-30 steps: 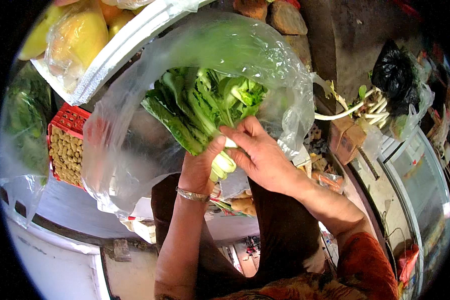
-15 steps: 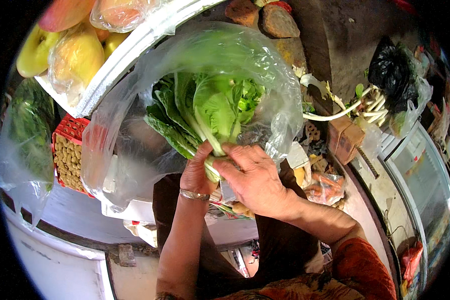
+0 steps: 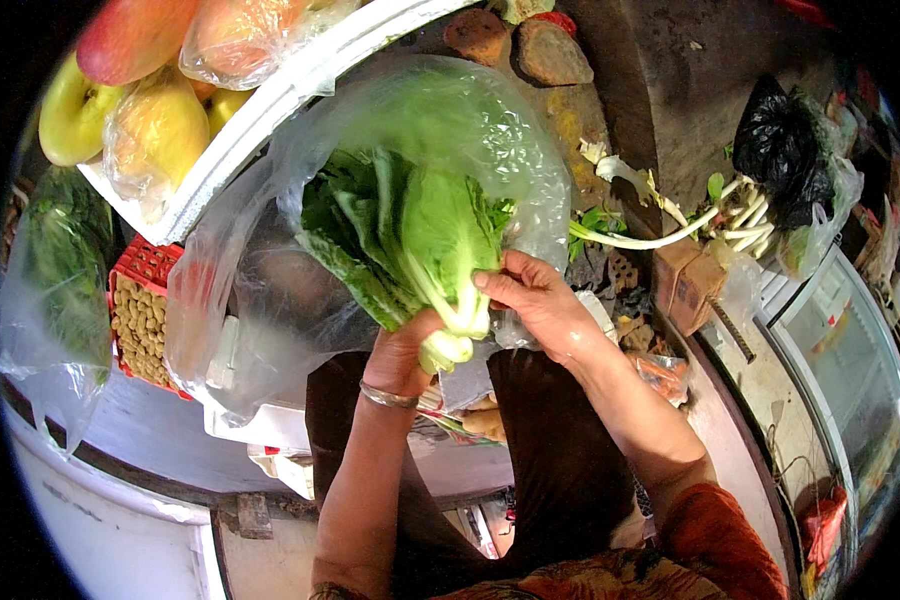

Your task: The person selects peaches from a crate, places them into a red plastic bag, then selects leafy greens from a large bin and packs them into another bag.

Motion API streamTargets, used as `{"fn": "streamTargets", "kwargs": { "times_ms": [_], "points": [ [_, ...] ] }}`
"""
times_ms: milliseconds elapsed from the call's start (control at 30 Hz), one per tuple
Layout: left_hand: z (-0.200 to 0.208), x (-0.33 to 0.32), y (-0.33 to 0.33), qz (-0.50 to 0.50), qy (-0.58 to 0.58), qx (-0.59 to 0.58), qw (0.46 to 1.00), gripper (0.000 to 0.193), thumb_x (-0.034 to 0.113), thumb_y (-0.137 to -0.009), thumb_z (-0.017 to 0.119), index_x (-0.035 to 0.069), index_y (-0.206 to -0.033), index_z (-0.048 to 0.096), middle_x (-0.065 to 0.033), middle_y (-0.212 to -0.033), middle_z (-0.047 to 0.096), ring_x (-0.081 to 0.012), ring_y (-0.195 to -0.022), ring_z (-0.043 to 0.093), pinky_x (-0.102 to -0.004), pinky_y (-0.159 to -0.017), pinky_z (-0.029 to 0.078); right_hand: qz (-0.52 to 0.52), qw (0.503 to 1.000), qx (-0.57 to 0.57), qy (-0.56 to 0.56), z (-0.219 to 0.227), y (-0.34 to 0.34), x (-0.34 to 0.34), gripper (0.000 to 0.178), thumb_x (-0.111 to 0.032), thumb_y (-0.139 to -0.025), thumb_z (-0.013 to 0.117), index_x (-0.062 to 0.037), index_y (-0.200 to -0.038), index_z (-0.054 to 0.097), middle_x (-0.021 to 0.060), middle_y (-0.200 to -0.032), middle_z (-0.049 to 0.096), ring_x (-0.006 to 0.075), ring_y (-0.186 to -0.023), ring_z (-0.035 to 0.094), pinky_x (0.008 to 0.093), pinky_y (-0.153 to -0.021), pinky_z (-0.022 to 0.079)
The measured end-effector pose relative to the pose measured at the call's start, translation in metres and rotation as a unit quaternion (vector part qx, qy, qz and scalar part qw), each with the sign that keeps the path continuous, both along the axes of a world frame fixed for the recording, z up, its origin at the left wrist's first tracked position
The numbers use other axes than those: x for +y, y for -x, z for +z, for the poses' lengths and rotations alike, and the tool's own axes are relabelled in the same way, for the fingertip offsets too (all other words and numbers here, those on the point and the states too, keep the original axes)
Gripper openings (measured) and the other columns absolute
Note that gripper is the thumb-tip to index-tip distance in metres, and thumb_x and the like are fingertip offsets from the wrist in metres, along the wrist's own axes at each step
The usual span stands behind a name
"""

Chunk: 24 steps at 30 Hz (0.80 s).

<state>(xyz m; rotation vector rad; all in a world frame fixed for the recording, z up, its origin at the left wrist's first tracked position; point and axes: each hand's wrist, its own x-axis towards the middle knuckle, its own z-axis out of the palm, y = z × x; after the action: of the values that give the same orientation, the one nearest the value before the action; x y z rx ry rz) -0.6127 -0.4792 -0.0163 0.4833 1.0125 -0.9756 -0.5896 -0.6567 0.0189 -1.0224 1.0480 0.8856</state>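
A bunch of leafy greens with pale thick stalks lies with its leaves inside a large clear plastic bag. My left hand is closed around the stalks at the near left, its fingers partly hidden beneath them. At the right side of the stalks, my right hand has thumb and bent fingers against the edge of a stalk. The bag's mouth opens toward me, and its far part covers the leaf tips, which look hazy through the plastic.
At the upper left, a white foam box holds several fruits, some wrapped. Below it stand a red basket of peanuts and a bagged green vegetable. Bricks, a black bag and a glass-topped case are on the right.
My right hand has moved right, off the stalk base to the side of the bunch. More of the pale stalks shows. My left hand stays at the base.
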Motion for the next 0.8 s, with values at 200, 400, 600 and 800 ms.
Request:
{"fn": "streamTargets", "kwargs": {
  "times_ms": [200,400,600,800],
  "points": [
    [0.015,-0.005,-0.02,-0.144,-0.039,-0.055,0.987,0.053,0.004,-0.071,0.07,0.002,-0.121,0.052,-0.0058,-0.11,0.061,-0.0174,-0.098,0.06,-0.0303,-0.085,0.047,0.09,0.986,-0.116,0.082,0.006,0.014,0.008,0.036,-0.024,-0.093,0.057,0.0014,-0.117,0.052,0.0133,-0.104,0.064,0.0182,-0.094,0.059,0.0309,-0.083,0.046],
    [0.02,0.003,-0.014,-0.047,0.067,-0.055,0.995,0.071,0.004,-0.065,0.076,0.002,-0.129,0.045,-0.0056,-0.117,0.058,-0.0185,-0.108,0.055,-0.0324,-0.094,0.042,0.289,0.922,-0.14,0.216,0.024,0.004,0.011,0.03,-0.02,-0.093,0.05,0.004,-0.111,0.049,0.0265,-0.094,0.061,0.0422,-0.091,0.059,0.0453,-0.079,0.046],
    [0.022,-0.005,-0.024,-0.078,0.03,-0.114,0.99,0.079,0.011,-0.061,0.083,0.006,-0.131,0.046,-0.0046,-0.12,0.056,-0.0198,-0.112,0.052,-0.0351,-0.098,0.04,0.539,0.773,-0.209,0.261,0.043,0.011,0.024,0.05,-0.016,-0.088,0.053,0.0049,-0.13,0.037,0.0262,-0.119,0.051,0.0404,-0.104,0.053,0.0465,-0.09,0.04],
    [0.011,-0.01,-0.01,0.029,-0.026,-0.047,0.998,0.081,0.003,-0.062,0.079,0.008,-0.134,0.041,-0.0049,-0.123,0.053,-0.0216,-0.114,0.051,-0.0356,-0.096,0.043,0.438,0.86,-0.179,0.193,0.042,-0.004,0.028,0.066,-0.013,-0.087,0.056,0.0072,-0.14,0.024,0.0282,-0.135,0.04,0.0395,-0.121,0.043,0.0427,-0.1,0.036]
  ]
}}
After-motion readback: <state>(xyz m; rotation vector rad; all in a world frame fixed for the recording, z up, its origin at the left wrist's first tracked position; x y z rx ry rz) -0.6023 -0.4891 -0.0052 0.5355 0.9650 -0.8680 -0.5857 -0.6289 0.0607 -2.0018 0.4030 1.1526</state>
